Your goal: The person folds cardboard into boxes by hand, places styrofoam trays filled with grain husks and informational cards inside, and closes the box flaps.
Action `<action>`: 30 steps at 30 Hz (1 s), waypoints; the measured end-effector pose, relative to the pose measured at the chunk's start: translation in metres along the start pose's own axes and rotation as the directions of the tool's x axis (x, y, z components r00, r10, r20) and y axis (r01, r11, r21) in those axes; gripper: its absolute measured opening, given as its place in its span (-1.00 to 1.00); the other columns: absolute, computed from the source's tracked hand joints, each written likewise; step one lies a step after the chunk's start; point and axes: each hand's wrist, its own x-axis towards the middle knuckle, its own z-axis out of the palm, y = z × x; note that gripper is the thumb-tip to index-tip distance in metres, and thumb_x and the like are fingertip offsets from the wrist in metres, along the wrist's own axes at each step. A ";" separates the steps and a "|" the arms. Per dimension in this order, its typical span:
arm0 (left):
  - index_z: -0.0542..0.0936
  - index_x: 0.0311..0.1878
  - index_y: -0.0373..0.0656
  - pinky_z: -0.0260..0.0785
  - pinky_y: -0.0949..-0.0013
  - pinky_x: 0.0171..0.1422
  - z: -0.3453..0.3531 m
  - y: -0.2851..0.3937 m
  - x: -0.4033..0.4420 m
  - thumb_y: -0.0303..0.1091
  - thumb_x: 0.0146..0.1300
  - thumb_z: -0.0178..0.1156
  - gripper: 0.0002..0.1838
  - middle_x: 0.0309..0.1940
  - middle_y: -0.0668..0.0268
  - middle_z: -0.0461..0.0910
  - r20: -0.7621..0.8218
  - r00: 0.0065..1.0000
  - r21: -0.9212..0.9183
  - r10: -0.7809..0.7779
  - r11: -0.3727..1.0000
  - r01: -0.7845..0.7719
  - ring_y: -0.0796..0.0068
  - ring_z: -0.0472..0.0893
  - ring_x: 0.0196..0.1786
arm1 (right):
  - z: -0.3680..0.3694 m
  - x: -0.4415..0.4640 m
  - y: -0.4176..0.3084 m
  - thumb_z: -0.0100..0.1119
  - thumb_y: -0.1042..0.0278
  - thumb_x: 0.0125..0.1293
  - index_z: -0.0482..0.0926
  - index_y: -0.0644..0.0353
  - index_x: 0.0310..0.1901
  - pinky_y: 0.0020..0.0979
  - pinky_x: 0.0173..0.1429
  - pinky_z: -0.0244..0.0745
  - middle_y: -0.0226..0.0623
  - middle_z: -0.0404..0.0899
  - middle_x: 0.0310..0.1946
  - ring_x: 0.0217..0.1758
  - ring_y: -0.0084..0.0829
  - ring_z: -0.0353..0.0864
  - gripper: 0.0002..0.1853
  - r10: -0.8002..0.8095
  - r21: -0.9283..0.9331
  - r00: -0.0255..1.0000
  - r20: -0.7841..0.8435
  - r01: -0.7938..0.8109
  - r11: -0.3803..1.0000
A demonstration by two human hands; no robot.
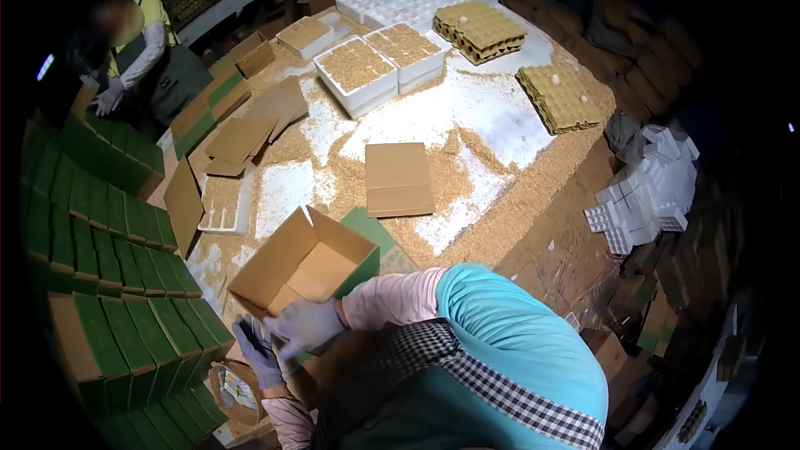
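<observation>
A brown cardboard box (321, 262) with a green outer side stands open at the table's near edge, its inside showing bare brown. My left hand (260, 354), in a pale purple glove, is at the box's near left corner with fingers stretched out. Close to it, my right hand (308, 325), gloved and slightly blurred, reaches across the near side of the box with its fingers apart. Whether either hand touches the box cannot be made out clearly. My arm and apron hide part of the box's near side.
Green boxes (125, 325) are stacked at left. Cardboard pieces (400, 179) lie on the sawdust-strewn table (492, 133). White foam trays (358, 75) of sawdust and egg-tray stacks (558, 97) stand farther back. Another person (150, 58) stands at upper left. White foam pieces (646, 187) lie at right.
</observation>
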 end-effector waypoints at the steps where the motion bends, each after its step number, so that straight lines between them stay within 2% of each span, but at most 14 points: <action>1: 0.42 0.22 -0.23 0.47 0.37 0.02 0.021 0.017 -0.010 -0.22 0.38 0.08 -0.58 0.00 0.24 0.54 0.233 0.947 0.075 -0.222 0.975 0.210 0.39 0.56 -0.08 | 0.024 0.006 -0.002 0.17 0.07 0.20 0.53 0.23 -0.12 -0.10 -0.17 0.51 0.10 0.61 -0.34 -0.19 0.03 0.63 -0.62 -0.101 -0.023 0.986 0.132 0.105 0.994; 3: 0.39 0.21 -0.36 0.43 0.39 0.06 -0.015 -0.026 0.021 -0.43 0.29 0.10 -0.56 0.03 0.18 0.52 0.210 0.978 0.622 0.004 0.771 -0.137 0.42 0.53 -0.02 | 0.008 0.013 0.010 0.22 0.03 0.16 0.55 0.23 -0.08 -0.16 -0.16 0.52 0.02 0.63 -0.32 -0.19 -0.01 0.64 -0.56 -0.217 0.083 0.905 0.365 0.200 0.976; 6: 0.35 0.23 -0.38 0.37 0.36 0.16 -0.026 -0.059 0.028 -0.58 0.16 0.01 -0.50 0.05 0.14 0.50 0.166 0.985 0.483 0.047 0.867 -0.123 0.38 0.50 0.04 | -0.075 0.006 0.097 0.24 0.08 0.27 0.47 0.25 0.18 -0.39 -0.10 0.55 -0.20 0.65 -0.30 -0.26 -0.34 0.63 -0.45 0.132 0.360 0.934 -0.331 -0.005 0.933; 7: 0.36 0.23 -0.37 0.36 0.36 0.18 -0.008 -0.048 0.016 -0.57 0.15 0.00 -0.50 0.05 0.15 0.51 0.191 0.981 0.406 0.028 0.908 -0.105 0.37 0.50 0.05 | -0.111 0.010 0.153 0.24 -0.01 0.28 0.32 0.37 0.29 -0.46 -0.10 0.53 -0.27 0.63 -0.30 -0.26 -0.44 0.61 -0.29 0.373 0.796 0.860 -0.349 0.062 0.602; 9: 0.37 0.22 -0.36 0.35 0.36 0.19 -0.002 -0.050 0.019 -0.55 0.16 0.01 -0.51 0.05 0.17 0.51 0.210 0.976 0.368 0.055 0.920 -0.131 0.37 0.50 0.06 | -0.198 0.008 0.247 0.34 -0.14 0.17 0.28 0.45 0.29 -0.48 -0.16 0.48 -0.21 0.58 -0.19 -0.20 -0.45 0.54 -0.12 0.733 0.779 0.358 -0.578 -0.026 0.627; 12: 0.40 0.21 -0.31 0.34 0.39 0.16 0.020 -0.040 0.010 -0.49 0.22 0.05 -0.55 0.04 0.23 0.52 0.231 0.969 0.383 0.092 0.907 -0.178 0.41 0.50 0.06 | -0.255 0.004 0.462 0.19 -0.46 0.10 0.54 0.29 0.06 -0.32 -0.21 0.43 -0.29 0.56 -0.16 -0.19 -0.36 0.49 -0.16 0.753 0.768 0.241 -0.612 -0.044 0.638; 15: 0.41 0.22 -0.28 0.34 0.43 0.14 0.023 -0.039 0.015 -0.41 0.28 0.09 -0.56 0.04 0.27 0.53 0.227 0.964 0.535 0.137 0.810 -0.241 0.45 0.51 0.06 | -0.286 0.019 0.477 -0.14 -0.61 0.16 0.55 0.39 0.11 -0.28 0.20 0.35 0.15 0.60 -0.03 0.04 -0.05 0.54 0.01 0.847 0.818 0.060 -0.528 -0.233 0.526; 16: 0.41 0.23 -0.28 0.34 0.43 0.14 0.025 -0.034 0.011 -0.39 0.29 0.08 -0.56 0.06 0.27 0.53 0.239 0.959 0.633 0.154 0.724 -0.274 0.45 0.51 0.07 | -0.286 0.023 0.477 0.05 -0.51 0.15 0.60 0.47 -0.05 -0.32 0.15 0.39 0.09 0.64 -0.15 0.06 -0.08 0.53 -0.08 0.838 0.769 -0.033 -0.544 -0.418 0.483; 18: 0.43 0.19 -0.28 0.35 0.42 0.12 0.033 -0.034 0.007 -0.45 0.28 0.01 -0.60 0.02 0.27 0.53 0.169 0.973 0.654 0.160 0.720 -0.232 0.45 0.51 0.03 | -0.265 0.024 0.470 0.40 -0.18 0.06 0.56 0.31 -0.34 -0.35 -0.18 0.49 -0.14 0.57 -0.42 -0.30 -0.22 0.56 -0.42 0.834 0.852 -0.221 -0.506 0.023 0.523; 20: 0.45 0.15 -0.28 0.35 0.41 0.11 0.048 -0.028 0.005 -0.50 0.26 -0.07 -0.62 -0.01 0.26 0.54 0.107 0.981 0.659 0.165 0.726 -0.194 0.44 0.50 -0.01 | -0.247 0.011 0.483 0.22 -0.48 0.04 0.63 0.15 0.03 -0.46 -0.28 0.42 -0.30 0.59 -0.23 -0.36 -0.46 0.53 -0.19 0.797 0.776 0.113 -0.593 0.344 0.529; 21: 0.45 0.15 -0.29 0.35 0.42 0.10 0.055 -0.025 0.005 -0.51 0.25 -0.07 -0.61 -0.01 0.27 0.54 0.105 0.987 0.616 0.119 0.771 -0.158 0.45 0.50 -0.02 | -0.250 0.010 0.485 0.22 -0.48 0.04 0.63 0.15 0.03 -0.46 -0.28 0.42 -0.30 0.59 -0.23 -0.36 -0.46 0.53 -0.19 0.793 0.778 0.122 -0.597 0.329 0.536; 27: 0.44 0.14 -0.29 0.35 0.44 0.09 0.033 -0.042 0.016 -0.58 0.15 -0.10 -0.56 -0.03 0.27 0.53 0.080 0.989 0.573 0.123 0.807 -0.146 0.45 0.49 -0.03 | -0.261 0.064 0.503 0.45 -0.33 -0.07 -0.40 0.18 0.50 -0.25 -0.03 0.50 0.11 0.34 0.22 -0.09 -0.11 0.51 0.41 0.837 0.869 -0.392 -0.383 0.156 0.470; 29: 0.43 0.15 -0.30 0.35 0.42 0.11 0.031 -0.040 0.014 -0.59 0.12 -0.10 -0.53 -0.03 0.25 0.53 0.108 0.978 0.606 0.179 0.768 -0.207 0.41 0.50 -0.02 | -0.248 0.064 0.487 0.58 -0.09 -0.11 -0.73 0.24 0.39 -0.28 -0.10 0.53 0.12 0.41 0.14 -0.15 -0.17 0.53 0.56 0.776 0.770 -0.376 -0.506 0.208 0.603; 30: 0.42 0.18 -0.31 0.34 0.41 0.15 0.020 -0.044 0.017 -0.60 0.11 -0.12 -0.51 0.00 0.23 0.53 0.121 0.984 0.601 0.134 0.779 -0.180 0.38 0.50 0.01 | -0.249 0.050 0.456 0.59 -0.02 -0.10 -0.67 0.25 0.41 -0.31 -0.12 0.55 0.11 0.43 0.11 -0.11 -0.21 0.53 0.53 0.858 0.782 -0.200 -0.474 0.352 0.514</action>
